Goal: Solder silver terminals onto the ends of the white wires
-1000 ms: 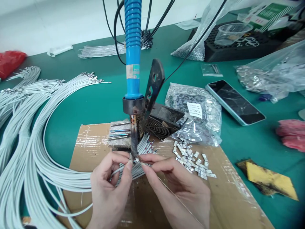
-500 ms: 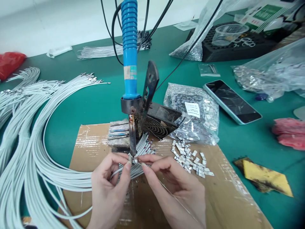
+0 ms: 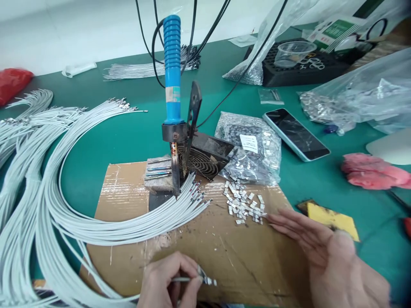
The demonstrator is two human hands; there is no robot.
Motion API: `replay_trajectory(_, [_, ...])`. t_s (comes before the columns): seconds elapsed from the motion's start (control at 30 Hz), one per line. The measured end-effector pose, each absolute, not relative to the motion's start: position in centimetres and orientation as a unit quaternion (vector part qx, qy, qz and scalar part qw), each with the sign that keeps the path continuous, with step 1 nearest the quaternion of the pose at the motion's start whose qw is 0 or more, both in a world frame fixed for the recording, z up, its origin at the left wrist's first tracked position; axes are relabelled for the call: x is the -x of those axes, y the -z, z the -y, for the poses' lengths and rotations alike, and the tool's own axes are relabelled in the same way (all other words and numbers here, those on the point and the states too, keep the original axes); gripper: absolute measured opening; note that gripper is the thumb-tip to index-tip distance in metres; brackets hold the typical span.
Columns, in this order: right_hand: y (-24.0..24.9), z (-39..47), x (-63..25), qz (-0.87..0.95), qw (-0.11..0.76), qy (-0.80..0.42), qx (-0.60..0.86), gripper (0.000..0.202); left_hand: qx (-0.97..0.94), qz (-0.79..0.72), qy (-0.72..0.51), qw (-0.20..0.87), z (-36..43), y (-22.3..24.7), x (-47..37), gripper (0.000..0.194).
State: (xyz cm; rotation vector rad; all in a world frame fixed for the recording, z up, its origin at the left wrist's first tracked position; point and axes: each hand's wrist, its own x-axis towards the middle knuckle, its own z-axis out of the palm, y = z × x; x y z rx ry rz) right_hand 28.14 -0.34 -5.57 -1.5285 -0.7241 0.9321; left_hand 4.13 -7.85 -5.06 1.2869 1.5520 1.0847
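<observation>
My left hand, low at the front of the cardboard, pinches a thin white cable between thumb and fingertips. Small shiny metal tabs show just past the fingertips; whether they are joined to the cable I cannot tell. Over at the right, my right hand is open, fingers stretched out and slightly blurred. Its fingertips are by the edge of a scattered pile of small metal tabs. A blue-handled soldering iron stands tip down in a dark holder, above the ends of a bundle of white cables.
Cardboard covers the front of the green table. Behind the tabs lie a plastic bag of parts and a phone. A yellow sponge and a pink cloth lie at right. More white cables fill the left.
Both hands have left the iron's tip. My left hand moved down toward me with the cable; my right hand moved right and opened, and the thin wire it held no longer shows.
</observation>
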Motion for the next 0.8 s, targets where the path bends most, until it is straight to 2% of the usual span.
replay_trajectory(0.13, [5.9, 0.8, -25.9, 0.346, 0.570, -0.437, 0.604, 0.052, -0.636, -0.545, -0.464, 0.288, 9.1, 5.7, -2.5, 0.010])
replay_trajectory(0.2, [5.7, 0.8, -25.0, 0.378, 0.562, -0.472, 0.564, 0.051, -0.651, -0.583, -0.448, 0.190, 9.2, 5.5, -0.8, 0.016])
replay_trajectory(0.3, [5.1, 0.6, -24.5, 0.393, 0.572, -0.485, 0.533, 0.051, -0.669, -0.653, -0.354, -0.012, 8.9, 5.1, 2.8, 0.034])
replay_trajectory(0.37, [4.8, 0.5, -24.6, 0.386, 0.591, -0.466, 0.534, 0.053, -0.702, -0.652, -0.267, -0.107, 8.5, 4.9, 5.2, 0.025])
replay_trajectory(0.43, [4.6, 0.5, -24.7, 0.389, 0.598, -0.449, 0.538, 0.054, -0.731, -0.628, -0.233, -0.128, 8.3, 4.7, 7.1, 0.020])
replay_trajectory(0.53, [4.5, 0.4, -25.1, 0.406, 0.584, -0.419, 0.564, 0.051, -0.775, -0.580, -0.232, -0.093, 8.3, 4.3, 8.8, 0.034])
replay_trajectory(0.7, [4.3, 0.2, -26.3, 0.462, 0.522, -0.328, 0.638, 0.030, -0.840, -0.477, -0.244, -0.085, 8.0, 3.0, 10.2, 0.029])
replay_trajectory(0.8, [4.3, 0.1, -26.6, 0.504, 0.475, -0.275, 0.667, 0.018, -0.826, -0.481, -0.284, -0.076, 7.5, 2.0, 10.2, 0.027])
